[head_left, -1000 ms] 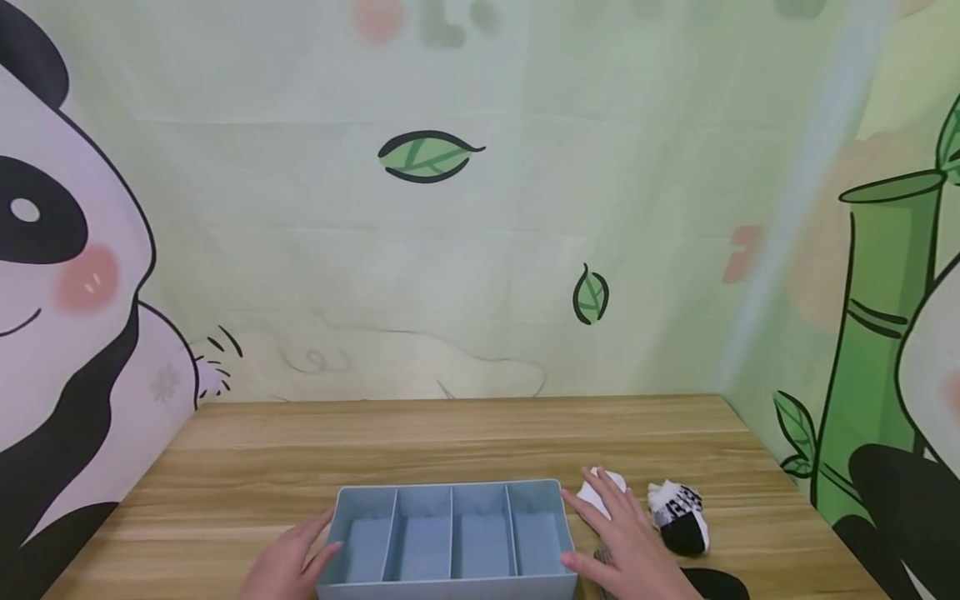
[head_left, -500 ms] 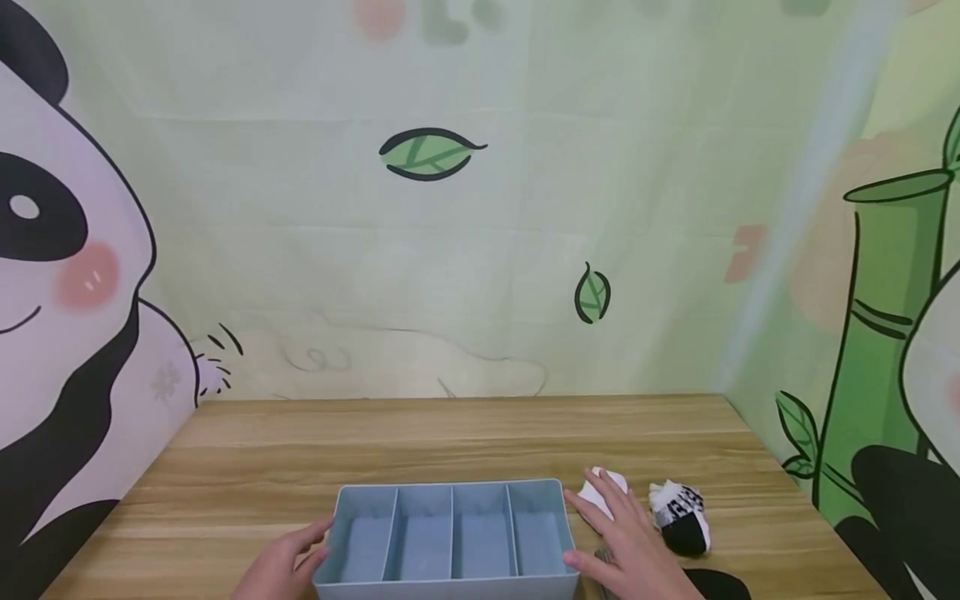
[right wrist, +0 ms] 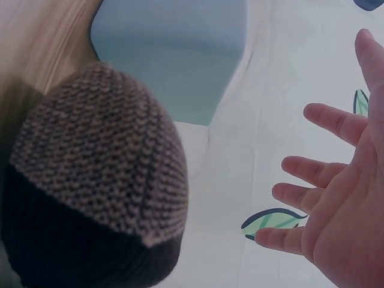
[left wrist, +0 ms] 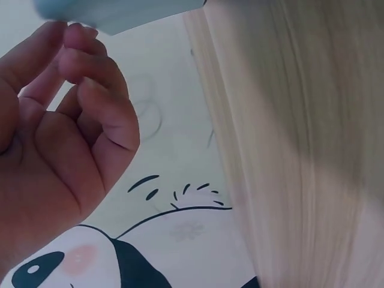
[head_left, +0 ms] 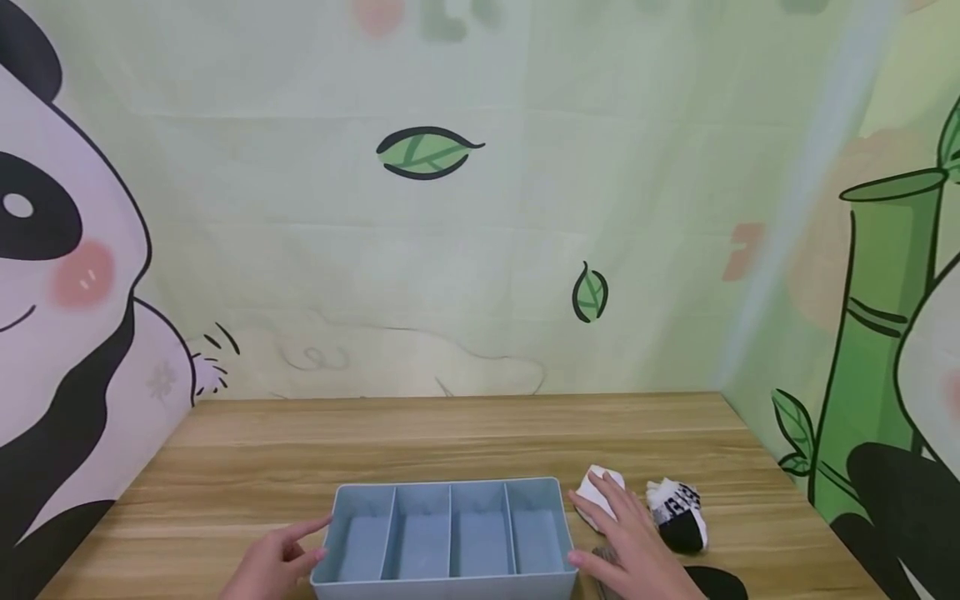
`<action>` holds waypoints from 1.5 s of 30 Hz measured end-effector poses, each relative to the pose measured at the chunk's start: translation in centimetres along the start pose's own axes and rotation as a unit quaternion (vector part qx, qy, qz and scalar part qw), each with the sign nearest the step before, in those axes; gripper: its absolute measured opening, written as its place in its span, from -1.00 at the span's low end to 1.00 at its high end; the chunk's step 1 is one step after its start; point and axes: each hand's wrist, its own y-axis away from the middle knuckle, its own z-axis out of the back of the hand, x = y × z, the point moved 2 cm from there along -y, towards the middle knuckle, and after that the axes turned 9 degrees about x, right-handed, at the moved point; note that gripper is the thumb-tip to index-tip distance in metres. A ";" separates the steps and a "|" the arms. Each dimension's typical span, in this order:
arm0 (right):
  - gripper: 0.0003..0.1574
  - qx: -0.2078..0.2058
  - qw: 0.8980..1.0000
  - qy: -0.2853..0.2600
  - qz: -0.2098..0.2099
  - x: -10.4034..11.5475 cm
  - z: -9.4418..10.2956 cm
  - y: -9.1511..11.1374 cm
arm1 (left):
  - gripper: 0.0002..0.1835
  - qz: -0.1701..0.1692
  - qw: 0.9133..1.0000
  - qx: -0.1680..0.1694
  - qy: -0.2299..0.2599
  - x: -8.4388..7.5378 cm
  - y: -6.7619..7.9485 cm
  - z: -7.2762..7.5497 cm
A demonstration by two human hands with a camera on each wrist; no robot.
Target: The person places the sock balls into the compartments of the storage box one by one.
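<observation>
A light-blue box (head_left: pixel 442 587) with several compartments side by side stands at the table's front. At its left wall is my left hand (head_left: pixel 272 562), fingertips right at the edge; in the left wrist view the same hand (left wrist: pixel 72 120) has loosely bent fingers and a bare palm. My right hand (head_left: pixel 633 546) is spread beside the box's right wall, its fingers over a white bundle (head_left: pixel 592 493) and a grey one (head_left: pixel 604 557). The right wrist view shows that hand (right wrist: pixel 342 204) with fingers apart, holding nothing, and a brown-and-black knitted bundle (right wrist: pixel 102 162) up close.
A rolled black-and-white sock (head_left: pixel 678 517) lies right of my right hand. A black item (head_left: pixel 716 582) is partly cut off at the front edge. The wooden table (head_left: pixel 450 433) ends at a printed panda cloth (head_left: pixel 487 250) behind it.
My left hand has drawn slightly left, its thumb no longer overlapping the box's wall. My right hand has shifted slightly away from the box's right side. The bundles stay put.
</observation>
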 end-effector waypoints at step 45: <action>-0.27 0.010 0.993 0.035 -0.113 -4.2 1.0 5.0 | -0.36 -0.088 0.977 0.151 0.120 0.9 -0.7 0.3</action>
